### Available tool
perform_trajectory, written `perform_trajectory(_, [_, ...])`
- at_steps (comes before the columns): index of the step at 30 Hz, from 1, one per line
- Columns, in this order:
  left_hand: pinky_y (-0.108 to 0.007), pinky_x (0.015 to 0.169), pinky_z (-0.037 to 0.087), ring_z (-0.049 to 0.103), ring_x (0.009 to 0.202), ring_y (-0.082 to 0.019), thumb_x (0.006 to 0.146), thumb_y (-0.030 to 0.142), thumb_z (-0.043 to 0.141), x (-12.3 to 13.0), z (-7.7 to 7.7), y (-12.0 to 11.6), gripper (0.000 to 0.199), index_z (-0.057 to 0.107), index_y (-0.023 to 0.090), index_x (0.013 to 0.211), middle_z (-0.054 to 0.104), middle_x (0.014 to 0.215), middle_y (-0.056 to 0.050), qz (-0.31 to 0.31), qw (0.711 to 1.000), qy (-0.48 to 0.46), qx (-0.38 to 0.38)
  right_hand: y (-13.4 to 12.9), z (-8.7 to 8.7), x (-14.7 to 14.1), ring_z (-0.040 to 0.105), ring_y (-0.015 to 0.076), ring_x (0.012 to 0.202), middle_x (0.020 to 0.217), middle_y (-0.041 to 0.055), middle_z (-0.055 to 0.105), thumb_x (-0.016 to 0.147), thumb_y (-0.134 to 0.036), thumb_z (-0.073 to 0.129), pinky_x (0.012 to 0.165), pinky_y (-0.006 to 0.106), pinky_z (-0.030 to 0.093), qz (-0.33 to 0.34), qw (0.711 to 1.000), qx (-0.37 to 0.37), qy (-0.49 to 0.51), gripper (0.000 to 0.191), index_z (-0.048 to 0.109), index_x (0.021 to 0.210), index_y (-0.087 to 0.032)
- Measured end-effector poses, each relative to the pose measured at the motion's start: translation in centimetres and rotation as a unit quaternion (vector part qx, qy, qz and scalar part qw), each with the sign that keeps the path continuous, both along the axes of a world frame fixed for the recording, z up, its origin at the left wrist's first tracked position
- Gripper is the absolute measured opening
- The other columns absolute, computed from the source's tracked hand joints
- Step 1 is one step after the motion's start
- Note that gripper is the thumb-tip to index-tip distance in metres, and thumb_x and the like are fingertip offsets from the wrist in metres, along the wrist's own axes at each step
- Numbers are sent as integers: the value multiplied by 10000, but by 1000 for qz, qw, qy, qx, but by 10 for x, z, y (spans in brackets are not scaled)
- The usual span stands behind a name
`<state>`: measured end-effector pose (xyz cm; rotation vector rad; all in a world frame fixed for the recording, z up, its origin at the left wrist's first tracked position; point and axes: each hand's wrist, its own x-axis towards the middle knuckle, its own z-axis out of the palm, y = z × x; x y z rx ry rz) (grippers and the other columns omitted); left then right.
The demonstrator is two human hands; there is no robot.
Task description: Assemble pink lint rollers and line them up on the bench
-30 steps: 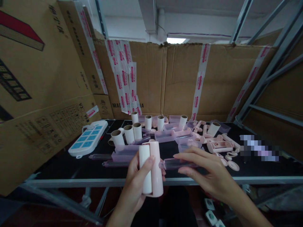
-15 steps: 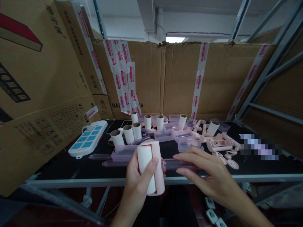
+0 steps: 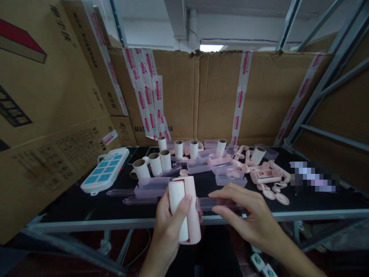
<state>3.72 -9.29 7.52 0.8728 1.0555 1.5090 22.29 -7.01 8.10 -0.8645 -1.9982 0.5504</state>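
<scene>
My left hand (image 3: 170, 223) is wrapped round a pink holder (image 3: 193, 211) with a white roll (image 3: 176, 192) in it, held upright near the table's front edge. A clear purple tube (image 3: 206, 204) sticks out sideways from the holder's right side. Around the tube's right part, the thumb and fingers of my right hand (image 3: 245, 209) are curled, holding it. Part of the tube is hidden behind those fingers.
Several white cardboard rolls (image 3: 156, 164) stand at the back of the black table (image 3: 95, 209). Purple trays (image 3: 230, 179) and pink parts (image 3: 266, 175) lie centre and right. A power strip (image 3: 105, 171) lies left. Cardboard walls (image 3: 219, 96) enclose the table.
The holder and my left hand have shifted slightly down in the view. My right hand's fingers have closed in a little around the tube. The background has shifted slightly left.
</scene>
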Motion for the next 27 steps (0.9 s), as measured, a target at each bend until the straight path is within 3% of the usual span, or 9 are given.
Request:
perform_trajectory(3, [-230, 481, 540, 616, 511, -142, 771, 426, 779, 2, -2, 0, 557, 565, 156, 1209, 662, 684, -17, -3, 1000, 13, 16, -2, -1, -2, 615, 135, 698, 800, 10, 680, 928, -358, 663, 600, 234, 465, -38, 998, -55, 10, 166, 747, 1004, -237])
perform_trajectory(7, [-237, 494, 550, 624, 535, -145, 768, 417, 786, 4, -6, 1, 711, 485, 166, 1361, 673, 735, -19, 12, 999, 10, 40, -2, -2, -4, 680, 164, 774, 885, 34, 740, 908, -400, 673, 641, 241, 513, -70, 986, -139, 56, 195, 747, 939, -222])
perform_trajectory(10, [-252, 532, 568, 663, 586, -162, 748, 391, 805, 5, -11, 2, 685, 506, 170, 1322, 709, 823, -50, 20, 999, -22, 25, 1, -2, -3, 682, 157, 734, 852, 20, 730, 835, -418, 755, 624, 232, 527, -82, 976, -173, 106, 260, 689, 979, -212])
perform_trajectory(16, [-278, 589, 585, 701, 631, -184, 724, 383, 832, 4, -19, -1, 524, 568, 177, 1127, 719, 842, -44, 5, 996, -88, -27, 5, -9, -4, 546, 93, 486, 753, -30, 659, 771, -439, 811, 410, 197, 433, -89, 946, -234, 207, 390, 528, 931, -224])
perform_trajectory(19, [-297, 624, 584, 717, 693, -209, 760, 397, 807, -1, -27, 0, 538, 547, 201, 1188, 726, 907, -59, -30, 995, -86, -35, 4, -10, -5, 543, 100, 472, 710, -41, 636, 769, -435, 815, 392, 195, 438, -97, 940, -221, 241, 402, 519, 947, -230])
perform_trajectory(22, [-301, 738, 577, 717, 882, -236, 776, 371, 796, -10, -37, 4, 576, 536, 202, 1261, 714, 1049, -96, -62, 997, -35, 2, 2, -7, -1, 571, 111, 502, 694, -44, 628, 757, -417, 829, 421, 197, 464, -130, 952, -149, 232, 401, 538, 960, -231])
perform_trajectory(25, [-392, 980, 519, 645, 1145, -275, 823, 340, 754, -18, -45, 7, 616, 487, 229, 1367, 653, 1256, -127, -76, 989, 106, 77, -1, -7, 1, 648, 140, 610, 744, -14, 671, 750, -395, 838, 524, 215, 526, -155, 972, -64, 163, 371, 586, 959, -222])
perform_trajectory(27, [-469, 1141, 383, 520, 1329, -299, 841, 312, 734, -18, -46, 8, 627, 480, 254, 1411, 555, 1423, -132, -56, 962, 231, 136, -3, -10, -4, 655, 143, 623, 750, -10, 683, 761, -383, 829, 545, 219, 531, -155, 981, -37, 107, 343, 607, 966, -219])
